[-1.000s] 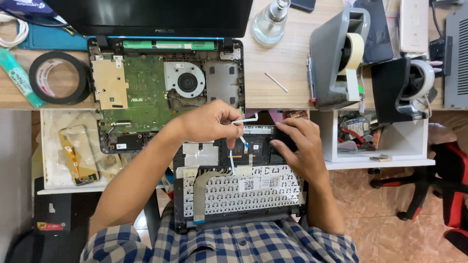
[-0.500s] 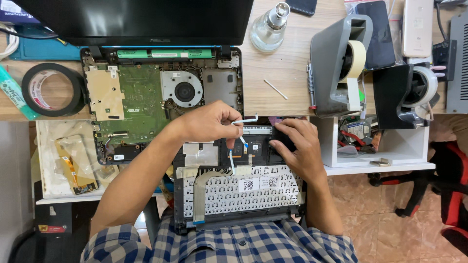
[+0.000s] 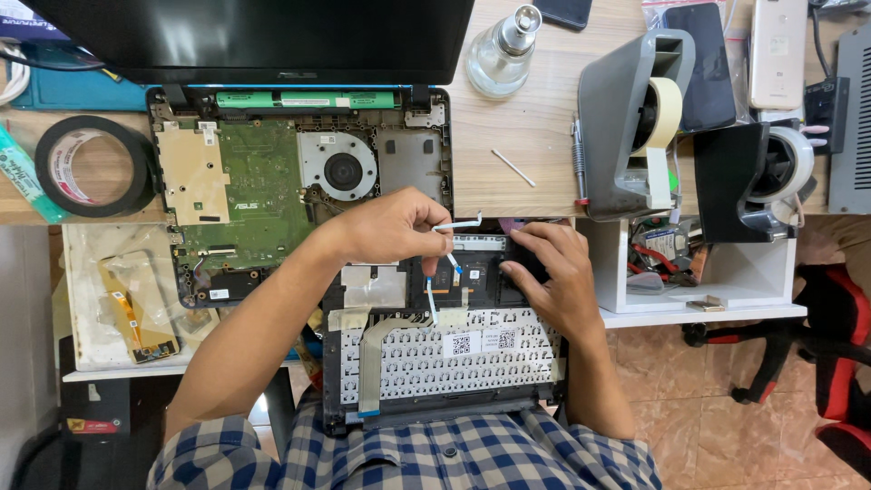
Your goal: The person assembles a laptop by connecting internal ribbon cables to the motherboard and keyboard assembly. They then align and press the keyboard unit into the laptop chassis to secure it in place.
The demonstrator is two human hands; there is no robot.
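**A:** What is being worked on?

**B:** A thin white ribbon cable (image 3: 456, 223). The left hand (image 3: 392, 227) pinches one end of it between thumb and fingertips, fingers drawn narrow around it. The strip runs out sideways from those fingertips toward the right hand (image 3: 549, 272), and a second short strip with a blue tip (image 3: 453, 262) hangs just below the pinch.

**A:** And the right hand?

**B:** It lies flat, fingers curled down, pressing on the dark upper part of the upturned keyboard panel (image 3: 445, 363), just beside the left hand. It holds nothing that I can make out; it only steadies the panel.

**A:** Where does the panel sit?

**B:** Under both hands, resting against the person's checked shirt (image 3: 408, 458), its underside up. A wider pale flat cable (image 3: 372, 363) bends down across it, below the left hand.

**A:** What lies beyond the hands?

**B:** Just past the left knuckles is the opened laptop base (image 3: 263, 195) on the wooden desk (image 3: 517, 127), green board and round fan (image 3: 343, 171) bare, with its dark screen (image 3: 263, 36) standing at the far edge. Far out from the left wrist lies a roll of black tape (image 3: 91, 166). Beyond the right hand stand a grey tape dispenser (image 3: 631, 122) and, farther on, a black one (image 3: 753, 177). A glass bottle (image 3: 501, 53) stands up past both hands, and a small white stick (image 3: 513, 168) lies near it.
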